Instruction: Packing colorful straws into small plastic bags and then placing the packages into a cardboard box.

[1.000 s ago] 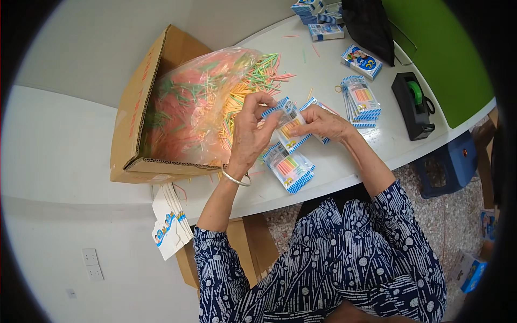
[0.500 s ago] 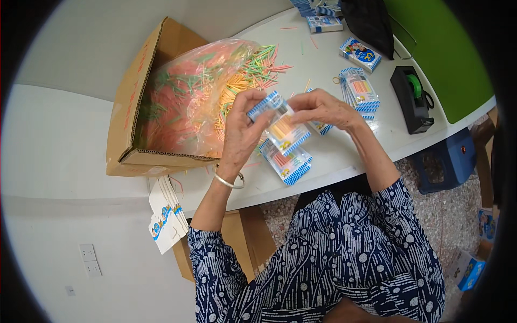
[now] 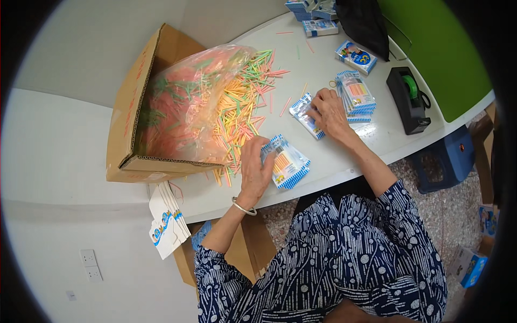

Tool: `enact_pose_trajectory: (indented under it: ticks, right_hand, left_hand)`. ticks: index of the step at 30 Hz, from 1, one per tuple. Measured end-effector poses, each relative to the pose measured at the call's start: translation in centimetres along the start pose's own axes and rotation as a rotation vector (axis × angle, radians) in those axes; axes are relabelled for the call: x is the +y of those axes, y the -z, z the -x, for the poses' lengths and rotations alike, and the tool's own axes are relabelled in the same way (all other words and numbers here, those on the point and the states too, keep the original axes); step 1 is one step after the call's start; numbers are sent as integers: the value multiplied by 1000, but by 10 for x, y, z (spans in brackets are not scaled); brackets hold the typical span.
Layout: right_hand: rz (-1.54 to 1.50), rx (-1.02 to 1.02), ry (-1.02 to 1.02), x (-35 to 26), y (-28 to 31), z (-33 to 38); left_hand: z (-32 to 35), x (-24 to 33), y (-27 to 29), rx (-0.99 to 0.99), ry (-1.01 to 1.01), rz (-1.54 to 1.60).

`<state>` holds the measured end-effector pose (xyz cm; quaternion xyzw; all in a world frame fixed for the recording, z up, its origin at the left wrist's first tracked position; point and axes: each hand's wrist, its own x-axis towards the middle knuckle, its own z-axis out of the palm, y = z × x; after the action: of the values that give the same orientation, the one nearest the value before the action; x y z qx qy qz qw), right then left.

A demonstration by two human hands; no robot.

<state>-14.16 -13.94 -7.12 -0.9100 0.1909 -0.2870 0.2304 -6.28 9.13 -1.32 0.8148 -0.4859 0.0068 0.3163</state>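
Note:
My left hand (image 3: 256, 168) rests at the left edge of a small stack of clear packets (image 3: 290, 162) with blue-striped ends, its thumb and fingers apart. Thin pastel sticks show through the top packet. Farther right, my right hand (image 3: 330, 114) has its fingers bent down over another blue-and-white packet (image 3: 307, 117), gripping it at its right side. Beyond that hand lies a neater pile of similar packets (image 3: 355, 91). Loose pink, green and yellow sticks (image 3: 237, 107) spill from a clear plastic bag (image 3: 188, 97) left of my hands.
A cardboard box (image 3: 126, 113) holds the bag. A black tape dispenser (image 3: 407, 99) stands at the right, and a small printed box (image 3: 356, 56) lies behind the pile. At the back are a black bag (image 3: 363, 27) and more boxes (image 3: 320, 27). White printed cards (image 3: 168, 220) hang at the left edge.
The packet that both hands held up now lies on the near stack. My left hand has come down beside it; my right has moved right onto another packet.

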Motion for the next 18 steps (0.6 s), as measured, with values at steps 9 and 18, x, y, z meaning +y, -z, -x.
enact_pose_trajectory:
  ticks: [9,18]
  right_hand:
    - [192,10,75,8,-14,-4]
    - [51,281,351,-23,27,-9]
  left_hand:
    - [-53,14,11,65,-37,16]
    - [-105,11,-5,27,-29,239]
